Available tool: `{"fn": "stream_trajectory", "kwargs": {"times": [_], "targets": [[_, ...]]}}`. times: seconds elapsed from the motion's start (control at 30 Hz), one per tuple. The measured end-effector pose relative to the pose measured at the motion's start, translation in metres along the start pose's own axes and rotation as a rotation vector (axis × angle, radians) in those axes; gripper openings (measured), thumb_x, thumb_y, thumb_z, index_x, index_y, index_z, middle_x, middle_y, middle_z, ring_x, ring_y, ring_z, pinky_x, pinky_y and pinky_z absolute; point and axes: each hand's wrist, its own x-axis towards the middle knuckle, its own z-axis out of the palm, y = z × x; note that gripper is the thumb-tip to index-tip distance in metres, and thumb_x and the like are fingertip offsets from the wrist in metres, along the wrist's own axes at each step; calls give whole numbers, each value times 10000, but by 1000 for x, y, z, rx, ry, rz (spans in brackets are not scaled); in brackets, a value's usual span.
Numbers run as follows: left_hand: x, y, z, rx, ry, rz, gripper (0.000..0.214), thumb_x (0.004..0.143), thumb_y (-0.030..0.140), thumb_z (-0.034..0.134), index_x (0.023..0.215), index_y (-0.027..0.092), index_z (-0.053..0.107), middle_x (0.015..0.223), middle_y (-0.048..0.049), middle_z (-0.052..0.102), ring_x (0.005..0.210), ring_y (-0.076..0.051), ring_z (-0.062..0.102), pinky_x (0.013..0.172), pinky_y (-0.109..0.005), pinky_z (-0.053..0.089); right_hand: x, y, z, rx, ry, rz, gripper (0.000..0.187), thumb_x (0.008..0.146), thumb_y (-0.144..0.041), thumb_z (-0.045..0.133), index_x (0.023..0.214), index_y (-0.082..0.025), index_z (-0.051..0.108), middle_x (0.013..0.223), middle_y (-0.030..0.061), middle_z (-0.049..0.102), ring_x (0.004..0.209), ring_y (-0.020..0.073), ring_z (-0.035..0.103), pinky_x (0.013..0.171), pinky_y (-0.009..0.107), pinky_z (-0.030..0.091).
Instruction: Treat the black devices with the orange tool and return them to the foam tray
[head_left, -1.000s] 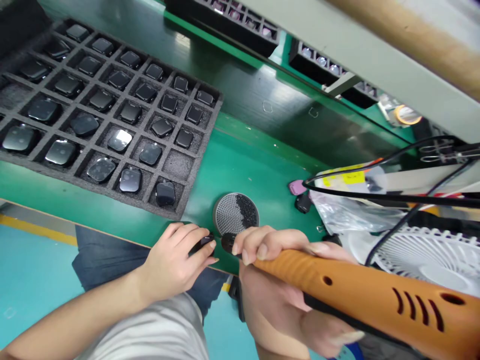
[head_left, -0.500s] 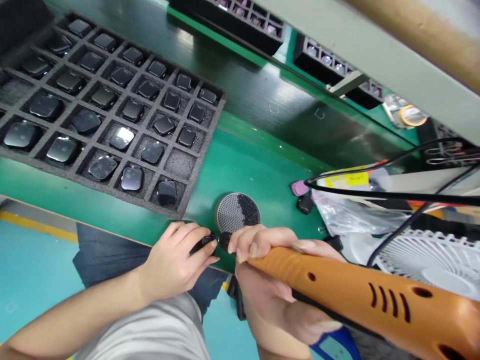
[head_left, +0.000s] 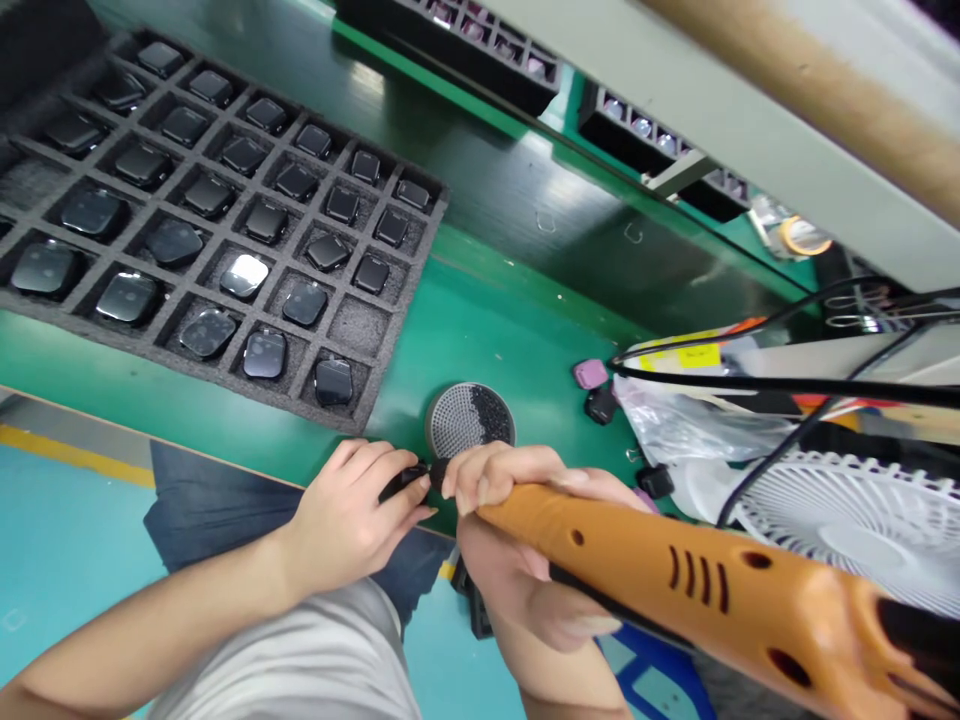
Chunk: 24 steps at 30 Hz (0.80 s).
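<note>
My left hand (head_left: 349,515) is closed on a small black watch case (head_left: 401,484) at the table's front edge; the fingers hide most of it. My right hand (head_left: 510,565) wraps around an orange electric screwdriver (head_left: 637,560), which lies nearly level. Its dark tip (head_left: 437,474) points left and meets the right side of the case; whether it sits on a screw is too small to tell. Just beyond both hands stands a round perforated dish (head_left: 448,424) with tiny black screws heaped on its right half.
A grey foam tray (head_left: 358,326) holding several black watch-like pieces in compartments lies at the left. A pink case (head_left: 590,374) and a black one (head_left: 600,405) lie to the right, near a plastic bag (head_left: 667,420), black cables (head_left: 757,382) and a white fan (head_left: 832,520).
The screwdriver and my right hand have shifted left, bringing the tip up against the watch case. My left hand stays almost in place. The view has moved slightly.
</note>
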Motion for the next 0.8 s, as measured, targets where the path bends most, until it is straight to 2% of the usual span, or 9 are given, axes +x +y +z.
{"fn": "stream_trajectory", "kwargs": {"times": [0.1,0.2,0.27,0.33,0.4,0.53,0.7,0.8], "targets": [[0,0,0,38,-2,-21,228,1070,327,744,1245,181,748,1205,-108,771,1120,-277,686,952,-439,526,8,-2,-4,97,5,-99,500,941,-726,703,1268,-349,693,897,-21,668,666,182,639,571,392,556],[-1,-1,-3,40,-56,-1,323,1082,394,721,1297,153,728,1305,-138,760,1220,-314,674,1020,-483,517,19,-2,-11,126,113,-157,436,952,-671,701,1227,-333,722,897,-19,695,643,179,638,567,390,573],[-2,-2,-5,1,-125,55,296,1101,321,651,1330,143,713,1460,-143,719,1359,-335,632,1122,-522,482,24,1,-13,138,174,-171,422,942,-658,712,1219,-340,730,878,-25,700,625,173,631,559,375,572],[-3,-4,-6,-25,-159,92,275,1087,206,598,1329,138,710,1509,-132,702,1411,-329,610,1191,-533,449,27,5,-13,144,194,-159,412,940,-646,712,1214,-340,732,850,-34,692,602,164,619,545,357,565],[-3,-4,-4,-16,-126,74,232,1075,175,617,1279,138,720,1417,-127,741,1321,-309,651,1176,-514,470,28,8,-11,143,199,-146,402,936,-637,715,1205,-338,732,838,-38,686,595,159,616,540,347,563],[-1,-2,1,32,-34,4,174,1062,264,731,1195,151,724,1225,-113,768,1148,-294,682,1079,-490,530,25,8,-6,142,194,-124,426,917,-660,736,1204,-345,727,829,-44,684,591,154,620,544,340,566],[-3,-3,-3,-42,-83,41,221,1071,188,637,1272,145,718,1362,-138,744,1270,-315,668,1168,-521,509,25,11,-6,140,185,-109,447,904,-679,754,1198,-344,723,829,-48,683,582,148,616,536,335,558],[-5,-5,-3,-54,-67,51,264,1040,112,609,1270,154,729,1334,-134,751,1239,-306,676,1151,-519,529,25,10,-7,131,175,-116,441,910,-676,749,1202,-346,719,834,-49,679,584,148,614,531,334,551]]}}
